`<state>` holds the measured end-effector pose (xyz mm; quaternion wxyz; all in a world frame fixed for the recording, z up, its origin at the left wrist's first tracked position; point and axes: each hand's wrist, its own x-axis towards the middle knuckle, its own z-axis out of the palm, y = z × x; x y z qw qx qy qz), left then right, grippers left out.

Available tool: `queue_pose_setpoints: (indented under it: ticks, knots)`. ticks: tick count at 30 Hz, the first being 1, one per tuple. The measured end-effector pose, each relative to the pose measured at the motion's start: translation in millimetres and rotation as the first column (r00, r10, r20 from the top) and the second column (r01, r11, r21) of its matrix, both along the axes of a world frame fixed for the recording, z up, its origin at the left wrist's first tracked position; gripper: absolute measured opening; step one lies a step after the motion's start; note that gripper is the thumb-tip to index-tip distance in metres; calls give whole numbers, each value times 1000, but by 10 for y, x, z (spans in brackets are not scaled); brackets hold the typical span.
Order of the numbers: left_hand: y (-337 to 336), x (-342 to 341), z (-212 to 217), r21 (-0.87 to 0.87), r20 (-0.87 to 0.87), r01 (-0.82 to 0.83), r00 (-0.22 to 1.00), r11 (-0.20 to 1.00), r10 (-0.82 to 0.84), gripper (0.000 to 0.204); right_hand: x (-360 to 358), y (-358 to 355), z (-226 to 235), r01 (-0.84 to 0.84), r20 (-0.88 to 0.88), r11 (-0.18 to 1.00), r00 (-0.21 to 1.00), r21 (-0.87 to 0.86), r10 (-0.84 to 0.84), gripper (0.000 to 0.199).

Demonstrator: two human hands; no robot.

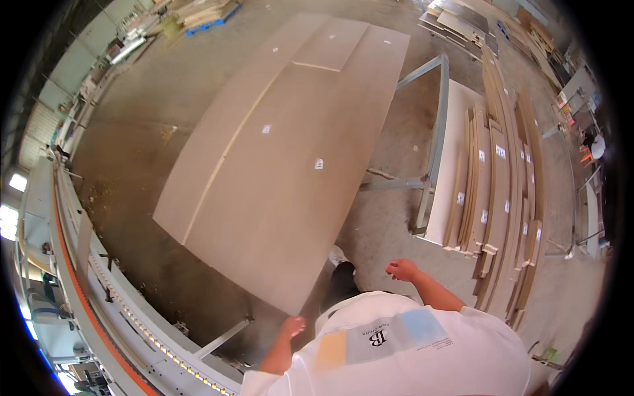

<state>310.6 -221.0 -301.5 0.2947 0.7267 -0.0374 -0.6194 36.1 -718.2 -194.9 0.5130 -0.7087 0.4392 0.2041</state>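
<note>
My left hand (pixel 292 326) hangs just below the near corner of a large brown panel (pixel 284 231), its fingers loosely curled with nothing seen in them. A small gap seems to lie between the hand and that corner. To the right, my right hand (pixel 401 269) is held over the concrete floor, fingers curled in and empty. It is nearest to a metal frame (pixel 422 230) and stacked boards. On the brown panel lie a long narrow panel and a smaller rectangular board (pixel 332 45) at the far end. Small white labels (pixel 319 164) dot the surfaces.
Stacked brown strips (pixel 492 178) with white labels fill the right side. A long machine with an orange-red strip (pixel 92 307) and a row of yellow rollers runs along the left. Farther back are board piles (pixel 456 26) and a blue pallet (pixel 211 25). My shoe (pixel 338 256) is beside the panel.
</note>
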Motion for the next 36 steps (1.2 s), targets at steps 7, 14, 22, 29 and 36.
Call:
queue_pose_setpoints:
  ticks: [7, 14, 22, 29, 36]
  knots:
    - [-2539, 1557, -197, 181, 568, 515, 641, 838, -517, 43, 848, -1216, 279, 25, -58, 995, 998, -101, -31, 45]
    - [-5409, 2858, -27, 299, 557, 661, 465, 689, -688, 40, 2234, -2437, -50, 53, -4, 998, 999, -38, -54, 45]
    - [-7749, 4743, -667, 463, 738, 373, 340, 804, -583, 69, 4222, -4703, -1102, -142, 191, 835, 940, -531, 281, 36]
    - [-8858, 5390, -492, 629, 458, 486, 399, 607, -794, 91, 5596, -6963, -1677, 78, 245, 748, 962, -659, 116, 34]
    - [-9016, 5430, -388, 661, 332, 487, 493, 571, -804, 94, 7038, -8194, -1705, 223, 339, 553, 934, -802, 115, 36]
